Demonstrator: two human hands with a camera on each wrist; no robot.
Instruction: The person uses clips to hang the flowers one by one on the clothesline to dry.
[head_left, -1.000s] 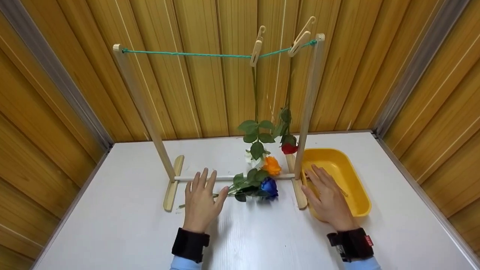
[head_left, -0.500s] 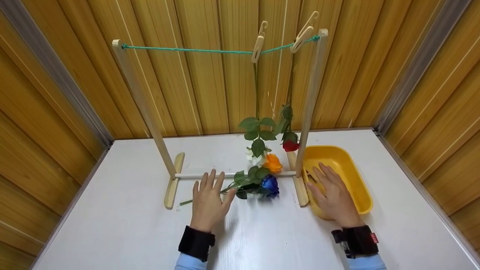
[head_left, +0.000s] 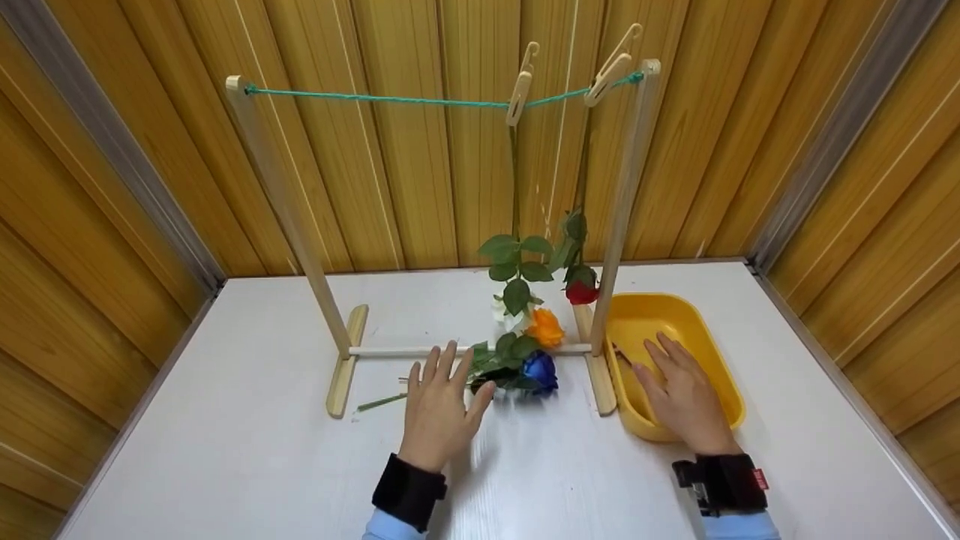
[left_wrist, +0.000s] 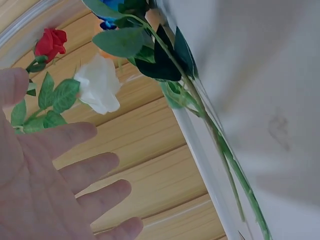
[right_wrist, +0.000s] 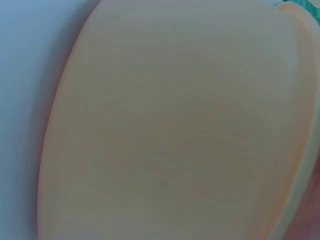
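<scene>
My left hand (head_left: 441,416) hovers over the stems (head_left: 382,403) of the roses lying on the table, its fingers spread and nothing in its grip. The blue rose (head_left: 540,370) and the orange rose (head_left: 546,328) lie just right of it. With fingers extended, my right hand (head_left: 686,397) is over the yellow basin (head_left: 731,375), holding nothing visible. A small brownish thing (head_left: 621,354) shows by the basin's left wall. Upside down from the green cord (head_left: 375,97) hang a white rose (left_wrist: 99,84) and a red rose (head_left: 582,291), their stems pinched by clothespins (head_left: 519,97).
Two wooden posts (head_left: 289,217) on flat feet (head_left: 346,382) carry the cord. A white rod (head_left: 390,351) joins them low down, across the white table (head_left: 225,450). Behind stands a wood-patterned wall (head_left: 409,187). The basin's outside (right_wrist: 165,125) fills the right wrist view.
My left hand has moved right along the stems, uncovering their cut ends. My right hand has shifted slightly right over the basin. The hanging roses stay in place.
</scene>
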